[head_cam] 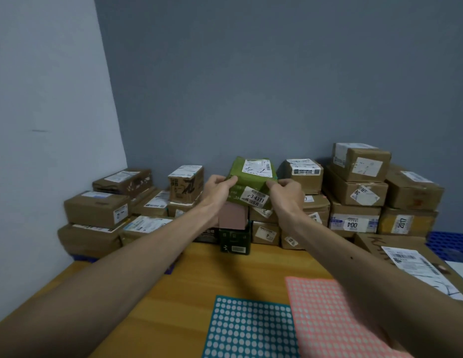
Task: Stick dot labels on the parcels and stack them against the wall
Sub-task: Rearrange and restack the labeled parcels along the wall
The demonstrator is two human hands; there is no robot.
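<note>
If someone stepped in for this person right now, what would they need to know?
Left hand: grips the green parcel at its left edge.
Right hand: pinches its right edge.
The green parcel is just above the pink box, which sits on a dark green box; I cannot tell whether it is touching.
Done: many brown parcels are stacked against the wall.
Left: release the green parcel; no dot label shows on it. A large flat parcel waits at the right. The teal dot sheet and pink dot sheet lie on the table.
</note>
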